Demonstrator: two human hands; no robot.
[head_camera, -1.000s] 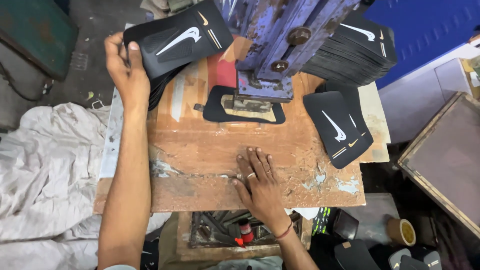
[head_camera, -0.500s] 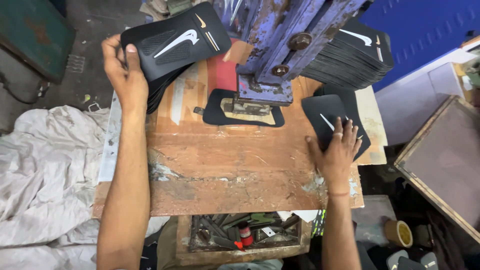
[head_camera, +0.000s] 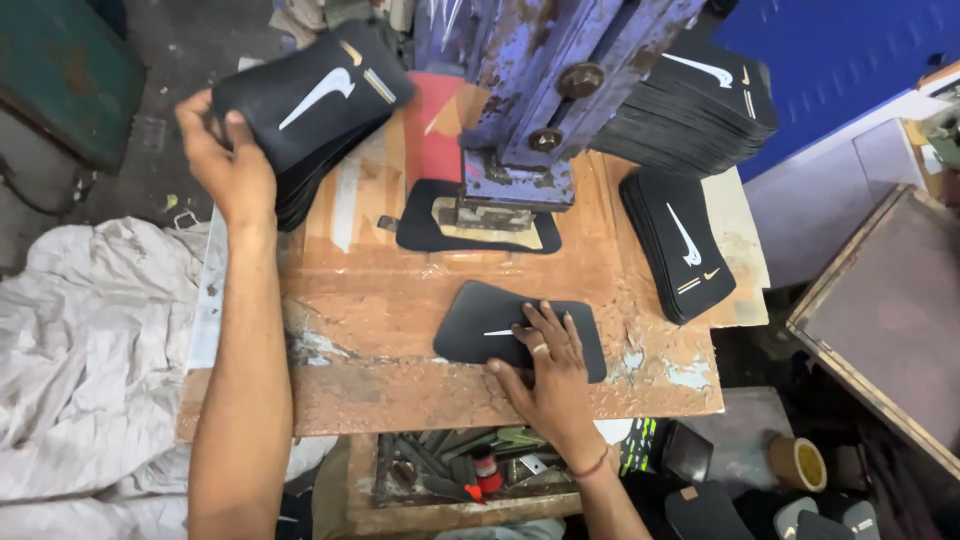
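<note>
My left hand (head_camera: 228, 160) grips the edge of a stack of black flat pieces with a white curved mark (head_camera: 310, 105) at the bench's far left. My right hand (head_camera: 548, 368) lies flat on one black piece (head_camera: 475, 325) on the worn wooden bench top (head_camera: 400, 300), near the front edge. Behind it, another black piece (head_camera: 420, 232) sits under the blue-purple press (head_camera: 540, 90) with a metal die on top of it.
A short pile of black pieces (head_camera: 680, 240) lies at the right of the bench, a taller stack (head_camera: 700, 100) behind it. White cloth (head_camera: 90, 360) is heaped at the left. A tray of tools (head_camera: 450, 465) sits below the front edge, a tape roll (head_camera: 797, 462) lower right.
My right hand went from the bench front to the right-hand pile, then drew one black piece to the bench middle front. My left hand stayed on its stack.
</note>
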